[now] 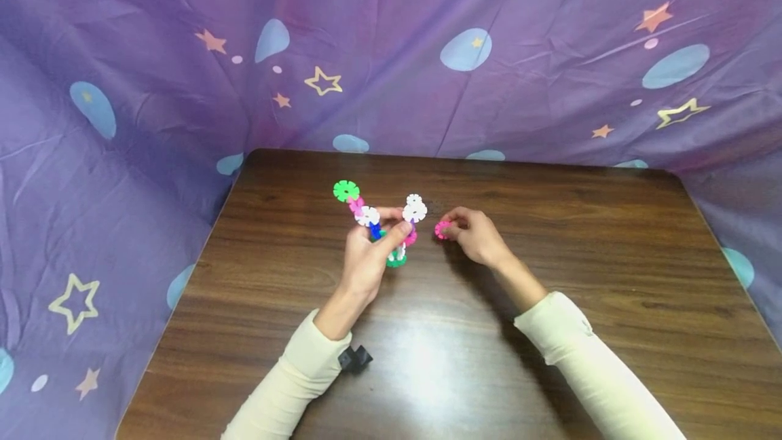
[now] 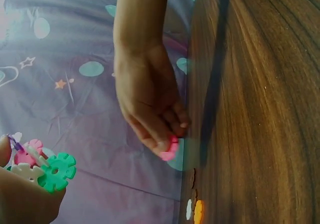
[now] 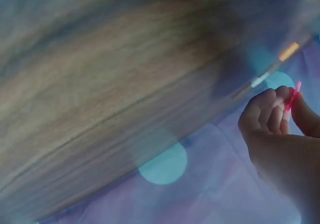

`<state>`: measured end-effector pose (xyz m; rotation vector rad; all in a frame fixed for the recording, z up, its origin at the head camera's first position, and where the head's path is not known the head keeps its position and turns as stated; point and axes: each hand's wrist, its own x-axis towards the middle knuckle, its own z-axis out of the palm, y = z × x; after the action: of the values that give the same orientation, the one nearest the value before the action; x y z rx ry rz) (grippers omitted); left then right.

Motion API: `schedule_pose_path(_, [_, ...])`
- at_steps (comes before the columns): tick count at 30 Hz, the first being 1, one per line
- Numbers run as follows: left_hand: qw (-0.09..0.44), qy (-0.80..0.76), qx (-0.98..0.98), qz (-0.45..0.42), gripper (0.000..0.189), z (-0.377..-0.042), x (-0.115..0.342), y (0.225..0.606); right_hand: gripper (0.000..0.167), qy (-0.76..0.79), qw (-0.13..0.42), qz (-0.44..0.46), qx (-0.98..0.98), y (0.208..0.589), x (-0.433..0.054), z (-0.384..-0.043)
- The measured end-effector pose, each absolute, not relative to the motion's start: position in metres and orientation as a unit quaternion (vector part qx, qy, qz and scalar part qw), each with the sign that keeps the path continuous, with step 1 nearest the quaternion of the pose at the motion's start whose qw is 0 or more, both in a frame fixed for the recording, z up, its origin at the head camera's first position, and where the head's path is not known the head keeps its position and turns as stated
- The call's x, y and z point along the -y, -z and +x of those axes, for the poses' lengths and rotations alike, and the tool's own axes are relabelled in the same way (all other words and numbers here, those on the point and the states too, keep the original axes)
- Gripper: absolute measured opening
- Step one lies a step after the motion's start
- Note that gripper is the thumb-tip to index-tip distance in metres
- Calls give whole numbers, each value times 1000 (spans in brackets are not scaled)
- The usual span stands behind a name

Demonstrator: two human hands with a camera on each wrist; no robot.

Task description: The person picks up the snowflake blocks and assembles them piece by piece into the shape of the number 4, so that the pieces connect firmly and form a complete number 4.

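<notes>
My left hand [image 1: 364,260] grips a built chain of notched plastic discs, the thumb lying across it. A green disc [image 1: 346,191] tops its left branch, above pink, white and blue ones. White discs [image 1: 415,209] stand on the right branch, and a green disc [image 2: 57,172] forms the lower end. Just to the right, my right hand [image 1: 479,236] pinches a single pink notched disc [image 1: 442,229] between thumb and fingers, apart from the chain. In the right wrist view this pink disc [image 3: 294,95] is seen edge-on at the fingertips.
Both hands are above a brown wood-grain table [image 1: 275,250]. A purple curtain [image 1: 391,39] with stars and blue spots hangs behind it and on the left. Small orange [image 2: 199,211] and white [image 2: 189,210] flat shapes show near the table surface; their kind is unclear. A black object [image 1: 356,358] sits at the left cuff.
</notes>
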<state>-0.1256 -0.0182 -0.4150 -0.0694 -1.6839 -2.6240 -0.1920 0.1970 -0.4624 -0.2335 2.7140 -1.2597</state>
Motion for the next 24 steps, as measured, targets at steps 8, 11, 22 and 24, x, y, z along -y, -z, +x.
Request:
schedule_pose_path(8, [25,839,543,-4,15,-126,17,412,18,482,63,-69,-871,440,-200,-183])
schedule_pose_path(11, [27,840,542,-3,14,-126,17,412,18,492,59,-62,-866,436,-201,-181])
schedule_pose_path(22, [48,839,542,-15,15,-126,18,416,18,543,53,-59,-836,427,-199,-169])
schedule_pose_path(24, [53,839,542,-20,17,-126,18,417,19,545,48,-61,-835,423,-197,-165])
